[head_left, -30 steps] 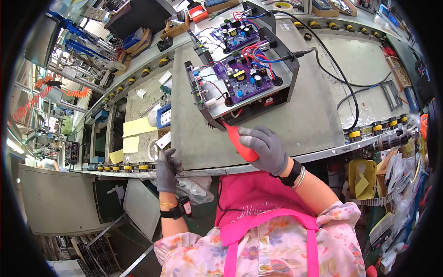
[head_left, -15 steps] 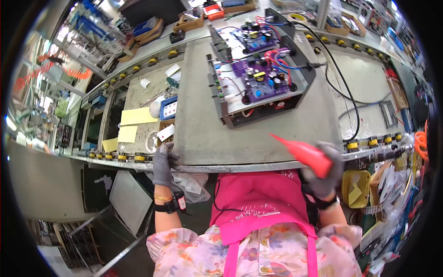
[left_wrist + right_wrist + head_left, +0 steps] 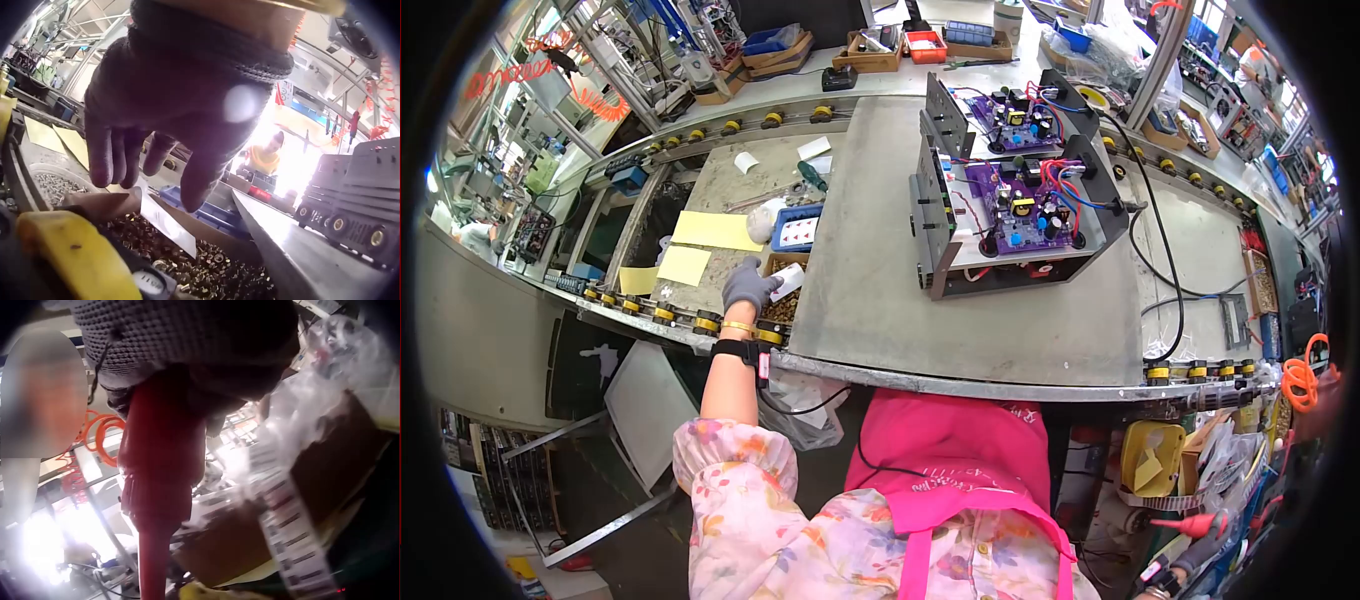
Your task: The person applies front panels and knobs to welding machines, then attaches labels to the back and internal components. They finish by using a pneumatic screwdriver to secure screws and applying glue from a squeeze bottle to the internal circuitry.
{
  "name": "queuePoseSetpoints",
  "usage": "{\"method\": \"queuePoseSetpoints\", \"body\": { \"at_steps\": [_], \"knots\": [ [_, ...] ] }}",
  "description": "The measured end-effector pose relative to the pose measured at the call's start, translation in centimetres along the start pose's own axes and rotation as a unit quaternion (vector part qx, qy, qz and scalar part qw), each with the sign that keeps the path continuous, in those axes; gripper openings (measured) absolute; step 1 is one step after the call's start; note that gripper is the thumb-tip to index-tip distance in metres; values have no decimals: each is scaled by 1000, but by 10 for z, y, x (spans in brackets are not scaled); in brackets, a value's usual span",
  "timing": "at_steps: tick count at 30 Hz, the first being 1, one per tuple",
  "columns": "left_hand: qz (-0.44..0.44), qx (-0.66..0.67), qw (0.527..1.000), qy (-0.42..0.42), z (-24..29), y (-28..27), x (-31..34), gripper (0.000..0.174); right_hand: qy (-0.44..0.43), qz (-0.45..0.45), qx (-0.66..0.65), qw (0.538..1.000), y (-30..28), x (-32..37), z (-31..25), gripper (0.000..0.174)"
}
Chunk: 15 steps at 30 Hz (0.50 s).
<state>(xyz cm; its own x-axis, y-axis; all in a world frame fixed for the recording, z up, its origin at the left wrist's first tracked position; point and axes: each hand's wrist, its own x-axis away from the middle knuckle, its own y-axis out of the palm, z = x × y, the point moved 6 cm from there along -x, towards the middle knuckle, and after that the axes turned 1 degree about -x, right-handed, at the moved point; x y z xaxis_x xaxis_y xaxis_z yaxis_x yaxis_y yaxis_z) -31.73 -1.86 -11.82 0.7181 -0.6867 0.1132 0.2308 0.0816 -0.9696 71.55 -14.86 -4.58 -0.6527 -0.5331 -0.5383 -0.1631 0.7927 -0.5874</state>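
Note:
My gloved left hand (image 3: 752,286) hovers over a small box of screws (image 3: 788,303), fingers pointing down. In the left wrist view, thumb and fingers (image 3: 195,181) stand apart above the brassy screws (image 3: 219,275). A white paper slip (image 3: 164,222) leans in the box, its upper end close under the fingertips. Far out to the right and low, my gloved right hand (image 3: 1208,550) grips a red bottle with a tapered nozzle (image 3: 1190,525). The right wrist view shows the red bottle (image 3: 159,456) with its nozzle pointing down; the fingers around it are partly dark.
Two open device housings with purple circuit boards (image 3: 1025,205) stand on the grey work plate (image 3: 880,310), a black cable (image 3: 1165,250) trailing right. Left of the plate are a blue tray (image 3: 798,228) and yellow sheets (image 3: 718,230). A yellow bin (image 3: 1152,458) hangs lower right.
My right hand has carried the red bottle from the nearer housing's lower edge out to the far right. My left hand has moved forward from the bench edge over the screw box.

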Motion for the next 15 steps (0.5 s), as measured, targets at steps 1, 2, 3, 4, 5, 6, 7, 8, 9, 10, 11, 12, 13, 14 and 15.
{"method": "queuePoseSetpoints", "body": {
  "at_steps": [1, 2, 3, 4, 5, 6, 7, 8, 9, 10, 11, 12, 13, 14, 15],
  "knots": [
    [-19, -9, 1000, -15, -1, 2, -1, 66, 17, -8, 37, 999, -5, 1, 25, 53],
    [-38, -17, 999, -26, -2, 4, -5, 68, 31, -19, 74, 997, -12, 2, 55, 54],
    [-57, -23, 998, -33, -1, 8, -10, 70, 48, -32, 102, 993, -17, 4, 84, 55],
    [-60, -14, 998, -18, -5, 16, -16, 73, 60, -49, 129, 989, -21, 7, 108, 55],
    [-69, 2, 998, -15, -4, 18, -16, 71, 70, -68, 147, 984, -23, 11, 137, 56],
    [-70, -15, 997, -16, -2, 19, -17, 69, 78, -85, 160, 980, -23, 17, 159, 57],
    [-69, -31, 997, -18, 0, 18, -19, 68, 82, -98, 165, 978, -21, 21, 179, 58],
    [-67, -34, 997, -24, 2, 17, -20, 67, 86, -113, 176, 974, -20, 26, 180, 58],
    [-66, -38, 997, -32, 4, 15, -20, 67, 91, -124, 189, 970, -16, 28, 181, 59],
    [-64, -42, 996, -41, 2, 13, -20, 67, 129, -168, 217, 953, -15, 28, 186, 65],
    [-59, -21, 997, -41, -3, 14, -24, 66, 112, -177, 282, 936, -14, 28, 149, 64],
    [-54, 0, 998, -41, -10, 20, -30, 66, 94, -186, 347, 915, -13, 32, 94, 64],
    [-51, 21, 998, -42, -17, 26, -35, 65, 75, -194, 411, 888, -11, 35, 57, 63],
    [-40, 88, 994, -55, -23, 30, -40, 61, 32, -136, 407, 903, -12, 35, 37, 53],
    [-27, 153, 987, -39, -20, 27, -38, 59, -16, -113, 325, 939, -10, 30, 18, 49]
  ]
}}
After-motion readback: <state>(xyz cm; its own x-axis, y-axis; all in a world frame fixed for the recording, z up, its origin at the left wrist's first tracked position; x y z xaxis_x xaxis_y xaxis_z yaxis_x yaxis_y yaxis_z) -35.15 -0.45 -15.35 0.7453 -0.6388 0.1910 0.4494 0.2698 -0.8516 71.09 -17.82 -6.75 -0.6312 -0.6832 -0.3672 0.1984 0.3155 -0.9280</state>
